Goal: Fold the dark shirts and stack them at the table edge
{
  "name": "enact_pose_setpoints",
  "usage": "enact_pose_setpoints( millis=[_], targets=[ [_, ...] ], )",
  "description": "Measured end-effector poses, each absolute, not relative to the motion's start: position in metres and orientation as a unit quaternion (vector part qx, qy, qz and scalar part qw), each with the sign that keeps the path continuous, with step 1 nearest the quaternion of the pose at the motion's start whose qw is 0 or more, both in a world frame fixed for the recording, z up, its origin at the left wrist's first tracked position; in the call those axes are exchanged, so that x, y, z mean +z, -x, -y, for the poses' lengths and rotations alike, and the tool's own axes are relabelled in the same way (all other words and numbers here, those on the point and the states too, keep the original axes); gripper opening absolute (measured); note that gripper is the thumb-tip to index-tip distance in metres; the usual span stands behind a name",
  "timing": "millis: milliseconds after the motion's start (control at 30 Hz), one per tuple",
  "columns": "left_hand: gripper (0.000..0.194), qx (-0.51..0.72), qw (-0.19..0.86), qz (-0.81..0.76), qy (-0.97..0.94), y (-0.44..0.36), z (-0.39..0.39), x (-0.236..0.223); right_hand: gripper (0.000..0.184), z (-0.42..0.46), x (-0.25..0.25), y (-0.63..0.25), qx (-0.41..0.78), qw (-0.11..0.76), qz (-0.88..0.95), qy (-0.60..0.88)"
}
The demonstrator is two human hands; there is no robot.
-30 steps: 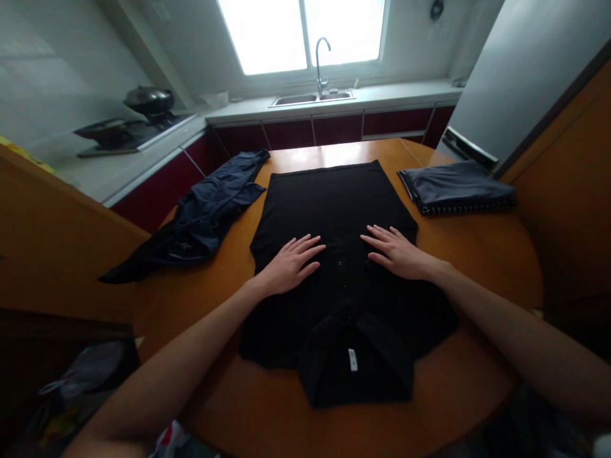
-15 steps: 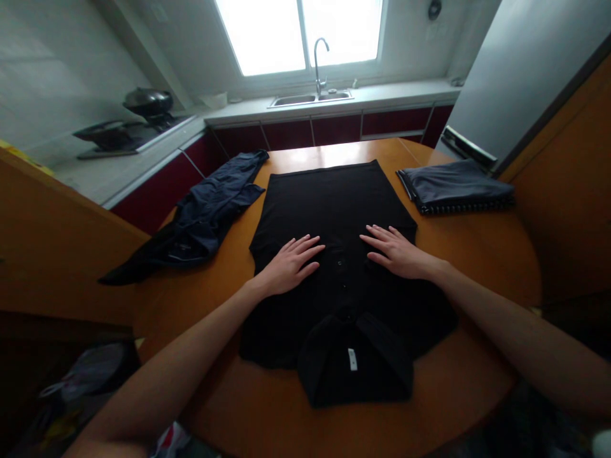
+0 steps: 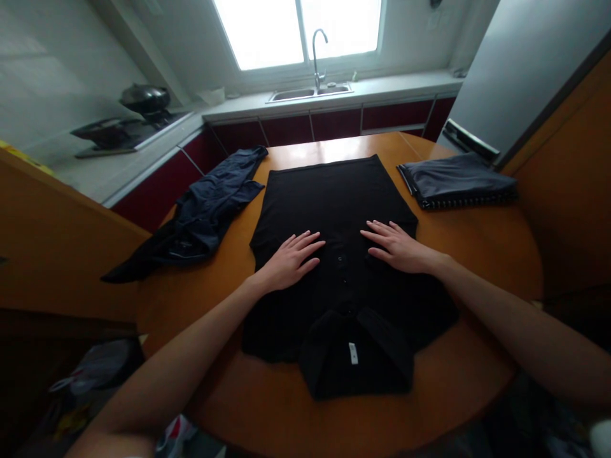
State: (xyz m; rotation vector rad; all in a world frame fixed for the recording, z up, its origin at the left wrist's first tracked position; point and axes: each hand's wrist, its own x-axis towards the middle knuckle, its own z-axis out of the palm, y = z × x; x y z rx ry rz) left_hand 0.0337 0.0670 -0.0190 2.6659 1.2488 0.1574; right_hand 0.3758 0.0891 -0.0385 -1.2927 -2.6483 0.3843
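A black collared shirt (image 3: 329, 197) lies spread flat, front side up, with its collar toward me and its hem toward the window. A white label shows inside the collar, and a short button placket runs up the middle. My left hand (image 3: 290, 259) rests flat on the shirt, left of the placket, fingers spread. On the other side of the placket, my right hand (image 3: 398, 247) lies flat on the cloth too, its fingers apart. Neither hand grips the fabric.
The round wooden table (image 3: 491, 254) carries a crumpled dark blue garment (image 3: 214, 203) at left and a folded stack of clothes (image 3: 458, 181) at right. Beyond stand a counter with a sink (image 3: 310, 93), a stove with pans (image 3: 143, 102) and a fridge (image 3: 520, 76).
Both hands stay in the same places on the shirt. The whole view has shifted slightly, so everything sits a little higher in the picture.
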Motion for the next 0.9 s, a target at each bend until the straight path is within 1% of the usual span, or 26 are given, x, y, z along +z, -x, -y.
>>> enact_pose_setpoints(
  millis=[333, 500, 667, 900],
  targets=[
    [0.053, 0.058, 0.104, -0.42, -0.9, -0.034, -0.067, -0.019, 0.064, -0.089, -0.04, -0.376, 0.126, 0.078, 0.882, 0.447],
    [0.054, 0.054, 0.1, -0.422, -0.9, -0.034, -0.067, -0.019, 0.069, -0.089, -0.041, -0.374, 0.098, 0.076, 0.842, 0.525],
    [0.054, 0.054, 0.095, -0.421, -0.9, -0.033, -0.068, -0.021, 0.077, -0.094, -0.044, -0.377, 0.078, 0.095, 0.776, 0.618],
    [0.054, 0.062, 0.103, -0.419, -0.9, -0.033, -0.068, -0.02, 0.079, -0.101, -0.049, -0.384, 0.082, 0.083, 0.774, 0.622]
  ],
)
